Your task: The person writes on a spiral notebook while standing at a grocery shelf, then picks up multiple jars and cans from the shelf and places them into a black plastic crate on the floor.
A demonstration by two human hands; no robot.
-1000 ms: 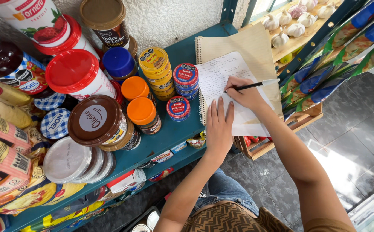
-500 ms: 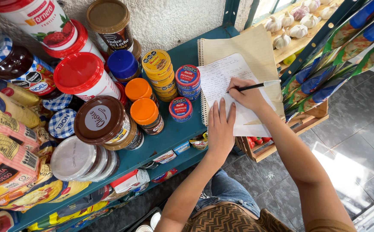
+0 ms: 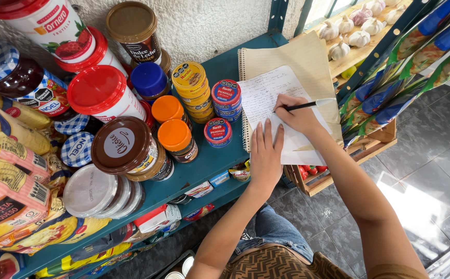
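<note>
Currently the right hand (image 3: 298, 114) is closed around a slim black pen (image 3: 303, 106), its tip on a white handwritten sheet (image 3: 266, 101) atop a beige spiral notebook (image 3: 292, 59) at the teal metal shelf's (image 3: 204, 168) right end. Left hand (image 3: 265, 157) lies flat, fingers apart, pinning the sheet's lower edge.

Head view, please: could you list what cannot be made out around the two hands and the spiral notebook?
- Pen tip: the right hand, its grip closed on the black pen, covers it.
- Paper under the left hand, flat on the white handwritten sheet.
- Handwriting: too small to make out.
- Lower corner of the tan spiral notebook: hidden by the right forearm.
</note>
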